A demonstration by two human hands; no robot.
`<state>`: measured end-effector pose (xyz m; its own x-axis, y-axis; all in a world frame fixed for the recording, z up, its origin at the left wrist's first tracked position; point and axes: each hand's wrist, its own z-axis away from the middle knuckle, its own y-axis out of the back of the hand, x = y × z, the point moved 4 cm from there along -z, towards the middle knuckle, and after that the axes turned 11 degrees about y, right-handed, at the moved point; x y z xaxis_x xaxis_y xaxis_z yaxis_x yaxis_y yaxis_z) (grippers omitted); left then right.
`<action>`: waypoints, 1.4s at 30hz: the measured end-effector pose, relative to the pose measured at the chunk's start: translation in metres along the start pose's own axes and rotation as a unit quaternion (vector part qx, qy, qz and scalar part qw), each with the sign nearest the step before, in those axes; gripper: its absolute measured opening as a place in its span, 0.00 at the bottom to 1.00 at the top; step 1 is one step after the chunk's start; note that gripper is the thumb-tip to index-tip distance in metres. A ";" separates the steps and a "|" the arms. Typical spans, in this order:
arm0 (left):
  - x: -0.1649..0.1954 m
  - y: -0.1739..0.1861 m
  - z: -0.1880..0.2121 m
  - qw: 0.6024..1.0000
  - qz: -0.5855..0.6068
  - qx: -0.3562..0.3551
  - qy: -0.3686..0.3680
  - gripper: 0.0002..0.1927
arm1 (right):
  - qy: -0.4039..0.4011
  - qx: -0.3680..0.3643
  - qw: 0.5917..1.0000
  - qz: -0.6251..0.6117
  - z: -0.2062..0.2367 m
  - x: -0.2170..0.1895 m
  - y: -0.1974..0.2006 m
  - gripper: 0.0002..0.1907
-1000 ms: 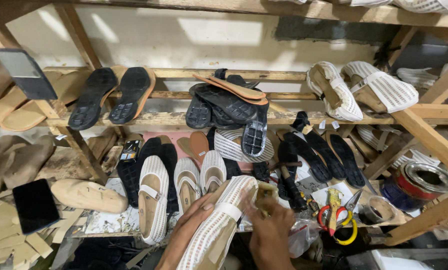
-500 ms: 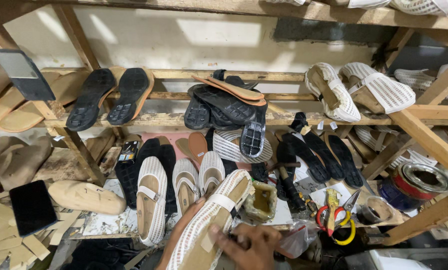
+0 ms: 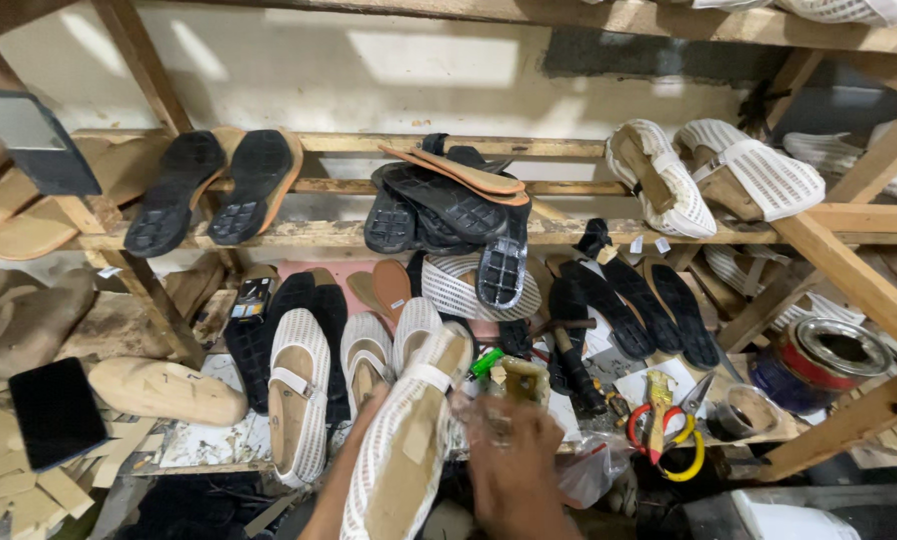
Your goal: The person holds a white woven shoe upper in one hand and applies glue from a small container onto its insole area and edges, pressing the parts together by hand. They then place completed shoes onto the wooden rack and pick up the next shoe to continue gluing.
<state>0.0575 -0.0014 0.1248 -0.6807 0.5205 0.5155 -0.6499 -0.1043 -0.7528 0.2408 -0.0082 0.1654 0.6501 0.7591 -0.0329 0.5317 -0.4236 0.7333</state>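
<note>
At the bottom edge, the right hand is showing as a blur, so I cannot tell how far its fingers are bending or if it is gripping anything. It is sitting just beside the white mesh shoe, near the side of it. The left hand is mostly hiding under that shoe. Only the arm and the back of the hand are peeking out, and the hand seems to be propping the shoe up from below, but its fingers are out of sight. The shoe is lying tilted, toe pointing up and away, with its tan inside facing up. Its heel is getting cut off by the bottom edge.

Just past the right hand, a small yellowish thing is too blurry to name. To the right, red and yellow scissors are lying on papers, and a roll of tape is sitting near them. A round red tin is standing open; I cannot see what is in it.

More white shoes are lying side by side to the left. A dark flat tablet is resting at the far left.

Farther back, black soles are leaning on the wooden shelf, and two white mesh shoes are sitting on the right.
</note>
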 end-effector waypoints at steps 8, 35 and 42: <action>-0.008 0.025 -0.014 0.998 0.032 0.050 -0.016 0.34 | -0.220 -0.218 0.948 0.072 -0.007 0.076 -0.009 0.26; 0.013 -0.033 0.017 0.971 -0.140 0.143 -0.131 0.36 | -0.015 0.064 0.998 0.006 0.019 -0.015 -0.014 0.35; 0.021 -0.044 0.026 0.975 -0.119 0.139 -0.123 0.36 | 0.100 0.143 0.984 -0.029 0.028 -0.028 -0.005 0.28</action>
<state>0.0624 -0.0078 0.1793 -0.5381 0.3426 0.7701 -0.8424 -0.2496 -0.4775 0.2351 -0.0412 0.1430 0.5087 0.8566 0.0864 0.7150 -0.4762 0.5119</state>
